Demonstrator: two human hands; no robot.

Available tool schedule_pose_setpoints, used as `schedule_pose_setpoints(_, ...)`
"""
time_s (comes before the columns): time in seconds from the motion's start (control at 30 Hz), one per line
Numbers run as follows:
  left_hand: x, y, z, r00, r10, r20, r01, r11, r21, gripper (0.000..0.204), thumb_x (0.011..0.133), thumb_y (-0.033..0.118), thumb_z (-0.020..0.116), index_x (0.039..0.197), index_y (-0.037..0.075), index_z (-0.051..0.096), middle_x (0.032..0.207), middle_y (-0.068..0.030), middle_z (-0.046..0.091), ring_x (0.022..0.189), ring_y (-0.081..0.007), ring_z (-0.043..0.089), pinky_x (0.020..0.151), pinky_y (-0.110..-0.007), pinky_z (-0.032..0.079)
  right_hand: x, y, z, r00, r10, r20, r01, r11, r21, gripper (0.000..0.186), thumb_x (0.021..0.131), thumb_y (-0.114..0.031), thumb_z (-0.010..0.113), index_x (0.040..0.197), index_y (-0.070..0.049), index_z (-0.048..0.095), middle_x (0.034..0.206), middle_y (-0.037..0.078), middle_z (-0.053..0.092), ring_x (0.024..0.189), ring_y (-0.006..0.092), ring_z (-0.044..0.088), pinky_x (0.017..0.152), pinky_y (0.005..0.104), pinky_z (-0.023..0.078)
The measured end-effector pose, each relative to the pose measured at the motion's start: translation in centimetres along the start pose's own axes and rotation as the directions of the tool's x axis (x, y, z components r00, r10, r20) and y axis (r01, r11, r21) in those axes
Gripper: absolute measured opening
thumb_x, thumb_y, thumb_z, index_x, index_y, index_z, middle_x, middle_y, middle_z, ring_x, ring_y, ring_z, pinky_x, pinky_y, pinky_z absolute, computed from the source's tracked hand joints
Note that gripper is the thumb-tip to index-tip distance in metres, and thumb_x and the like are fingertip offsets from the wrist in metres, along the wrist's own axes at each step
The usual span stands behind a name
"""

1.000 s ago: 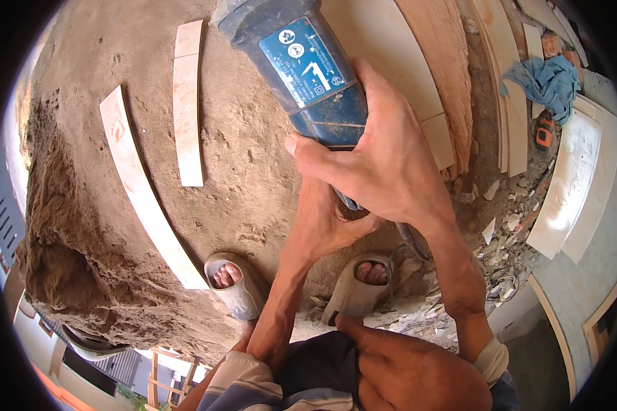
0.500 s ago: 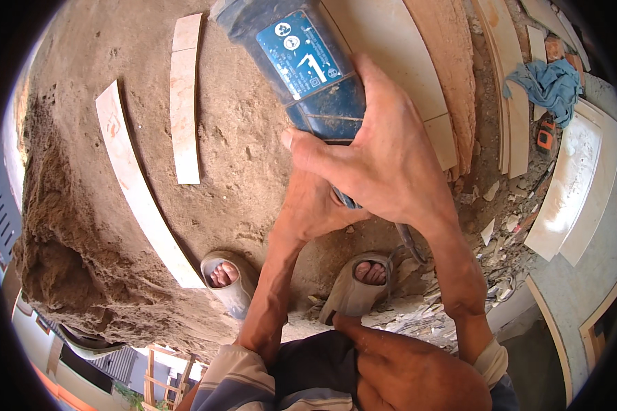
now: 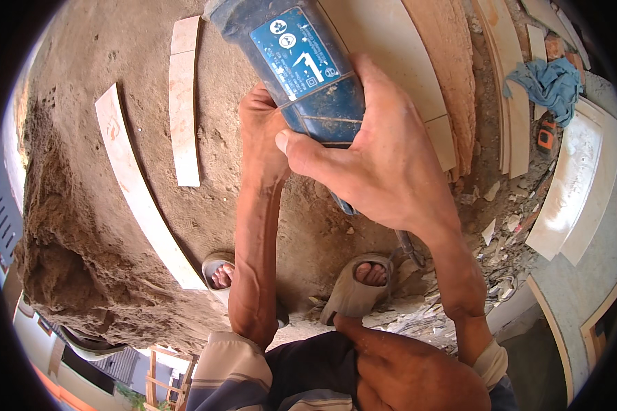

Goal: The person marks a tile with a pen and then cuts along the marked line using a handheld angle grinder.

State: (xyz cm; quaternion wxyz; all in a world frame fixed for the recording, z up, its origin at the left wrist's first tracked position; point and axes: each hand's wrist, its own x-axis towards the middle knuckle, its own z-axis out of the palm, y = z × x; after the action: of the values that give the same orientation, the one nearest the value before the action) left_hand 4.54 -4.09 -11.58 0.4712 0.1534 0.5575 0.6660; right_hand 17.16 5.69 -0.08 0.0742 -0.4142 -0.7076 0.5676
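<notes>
A blue corded power tool (image 3: 308,65) with a dusty body and a blue label fills the upper middle of the view. My right hand (image 3: 384,147) is wrapped round its rear handle, the thumb lying across the near end. Against the tool's left side is my left hand (image 3: 262,133), its fingers bent and passing partly under the body, where their tips are hidden. The working end of the tool lies beyond the top edge. Part of a dark cord (image 3: 408,246) hangs below my right wrist.
Two narrow tile strips (image 3: 184,103) (image 3: 140,178) lie on the dirt at left. Larger tiles (image 3: 397,41) and long strips (image 3: 504,82) lie at right, near a blue cloth (image 3: 548,85) and an orange tape measure (image 3: 546,134). Broken shards surround my sandalled feet (image 3: 360,288).
My left hand has moved up and left, from behind the handle to the tool's left side. The tool has shifted slightly left; my right hand keeps its grip.
</notes>
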Motion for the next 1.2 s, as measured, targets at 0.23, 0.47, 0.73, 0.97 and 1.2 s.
schedule_pose_setpoints(0.23,0.2,-0.1,0.3,0.998,-0.055,0.008,0.055,0.976,-0.212,0.013,0.095,-0.003,0.076,0.107,-0.002,0.079,0.099,-0.0118,0.083,0.078,-0.0122,0.077,0.070,-0.028,0.065,0.3,0.8,0.5,1.000,0.003,-0.013,-0.003,1.000,-0.021,0.054,0.081,-0.030,0.091,0.115,0.002,0.063,0.097,0.015,0.071,0.087,0.0254,0.072,0.083,0.0413,0.058)
schedule_pose_setpoints(0.47,0.3,-1.0,-0.6,0.999,-0.007,0.048,0.017,0.977,-0.214,0.012,0.095,-0.001,0.076,0.107,-0.002,0.079,0.098,-0.0117,0.083,0.077,-0.0122,0.077,0.069,-0.028,0.065,0.8,1.0,1.0,1.000,0.004,-0.002,-0.004,1.000,-0.016,0.055,0.082,-0.030,0.091,0.117,0.003,0.063,0.097,0.015,0.071,0.087,0.0249,0.072,0.083,0.0414,0.059)
schedule_pose_setpoints(0.73,-0.5,3.0,1.3,0.996,-0.093,-0.014,0.091,0.989,-0.120,0.016,0.095,0.004,0.077,0.107,-0.007,0.077,0.098,-0.0126,0.081,0.075,-0.0121,0.075,0.067,-0.027,0.063,0.8,1.1,1.0,0.999,-0.016,-0.027,0.015,1.000,-0.023,0.055,0.082,-0.030,0.090,0.117,0.003,0.063,0.098,0.016,0.071,0.087,0.0247,0.072,0.082,0.0411,0.059)
schedule_pose_setpoints(0.97,-0.1,5.8,0.9,0.965,-0.224,-0.138,0.233,0.971,0.054,0.035,0.108,0.021,0.062,0.122,-0.010,0.071,0.111,-0.0183,0.078,0.092,-0.0194,0.077,0.084,-0.032,0.064,0.8,0.8,0.9,1.000,0.009,-0.015,-0.009,1.000,0.000,0.054,0.081,-0.027,0.090,0.117,0.003,0.064,0.098,0.014,0.072,0.086,0.0241,0.072,0.082,0.0410,0.059)
schedule_pose_setpoints(1.2,-0.4,5.8,1.9,0.980,-0.093,-0.178,0.069,0.988,-0.137,0.061,0.112,0.047,0.061,0.130,-0.010,0.068,0.115,-0.0179,0.076,0.097,-0.0203,0.075,0.090,-0.033,0.062,0.7,0.9,1.1,1.000,0.014,-0.021,-0.013,1.000,0.021,0.054,0.081,-0.024,0.090,0.120,0.003,0.063,0.100,0.014,0.073,0.088,0.0237,0.073,0.083,0.0397,0.059)
